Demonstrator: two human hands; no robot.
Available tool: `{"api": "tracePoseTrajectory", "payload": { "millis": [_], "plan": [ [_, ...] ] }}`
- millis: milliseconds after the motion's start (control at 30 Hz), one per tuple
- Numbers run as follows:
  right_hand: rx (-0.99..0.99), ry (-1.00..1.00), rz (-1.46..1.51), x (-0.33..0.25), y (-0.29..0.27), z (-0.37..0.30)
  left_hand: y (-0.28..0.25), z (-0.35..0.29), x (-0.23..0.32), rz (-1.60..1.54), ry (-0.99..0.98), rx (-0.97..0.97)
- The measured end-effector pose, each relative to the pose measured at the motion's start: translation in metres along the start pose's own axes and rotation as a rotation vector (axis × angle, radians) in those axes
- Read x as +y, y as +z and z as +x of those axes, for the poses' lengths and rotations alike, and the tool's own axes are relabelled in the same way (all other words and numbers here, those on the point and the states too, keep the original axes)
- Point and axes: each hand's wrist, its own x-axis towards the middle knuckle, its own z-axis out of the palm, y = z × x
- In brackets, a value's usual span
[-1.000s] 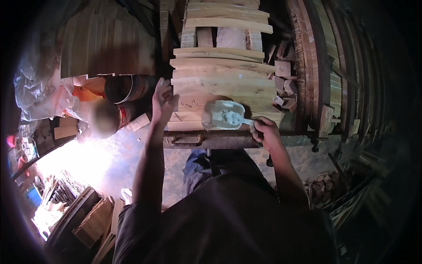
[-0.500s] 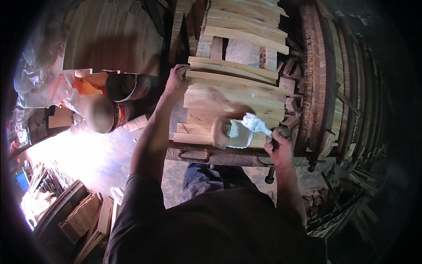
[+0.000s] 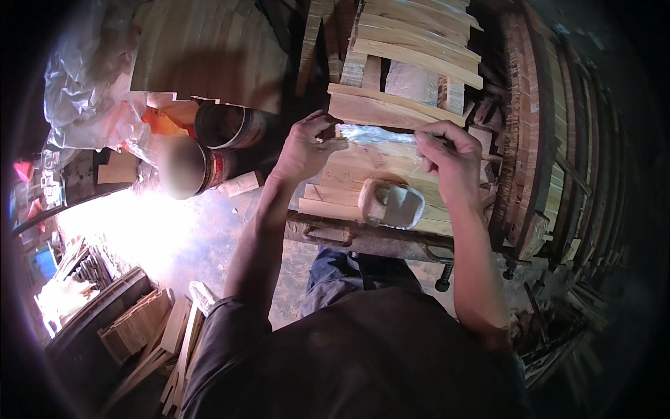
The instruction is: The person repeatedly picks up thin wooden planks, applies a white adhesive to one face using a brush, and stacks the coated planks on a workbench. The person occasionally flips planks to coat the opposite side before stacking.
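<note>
My right hand point(image 3: 450, 148) is closed round the handle end of a brush point(image 3: 380, 135) coated in white glue. The brush lies level along a narrow wooden strip point(image 3: 412, 148), its white head reaching nearly to my left hand. At the strip's left end, my left hand point(image 3: 309, 144) pinches it between thumb and fingers. Below them a cut-open plastic container point(image 3: 392, 204) with white glue in it rests on the pale boards point(image 3: 349, 183). Another board point(image 3: 384, 112) lies just beyond the brush.
A metal clamp bar point(image 3: 363, 239) runs along the near edge of the boards. More boards point(image 3: 419, 28) are stacked at the far side. Long clamped timber point(image 3: 520, 140) stands at right. Two buckets point(image 3: 227, 126), a joined panel point(image 3: 209, 49) and plastic sheeting point(image 3: 91, 91) are at left.
My right hand has carried the brush up and away from above the container to the strip. My left hand has stayed at the boards' left ends. The whole view has shifted slightly.
</note>
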Motion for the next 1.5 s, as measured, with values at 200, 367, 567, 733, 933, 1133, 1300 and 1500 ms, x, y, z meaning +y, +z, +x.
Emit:
{"api": "tracePoseTrajectory", "payload": {
  "millis": [200,367,567,733,933,1133,1300,1500],
  "plan": [
    [0.025,-0.16,-0.213,0.005,-0.002,0.006,-0.001,-0.007,0.008,0.017,-0.027,0.043],
    [0.083,-0.122,-0.296,0.022,-0.03,0.01,0.001,-0.011,0.002,0.025,-0.028,0.055],
    [0.144,-0.156,-0.328,0.042,-0.064,0.016,0.003,-0.009,-0.016,0.037,-0.038,0.029],
    [0.224,-0.166,-0.39,0.061,-0.093,0.025,0.003,-0.008,-0.019,-0.055,-0.054,0.017],
    [0.303,-0.21,-0.477,0.085,-0.133,0.031,-0.002,-0.009,-0.032,0.025,-0.089,-0.048],
    [0.407,-0.079,-0.432,0.117,-0.168,0.036,0.001,-0.003,-0.02,0.243,-0.056,0.032],
    [0.55,-0.159,-0.466,0.146,-0.194,0.04,-0.005,-0.005,-0.039,0.329,-0.045,0.014],
    [0.74,-0.302,-0.625,0.177,-0.223,0.039,0.001,0.004,-0.025,0.307,-0.006,0.031]
  ]
}}
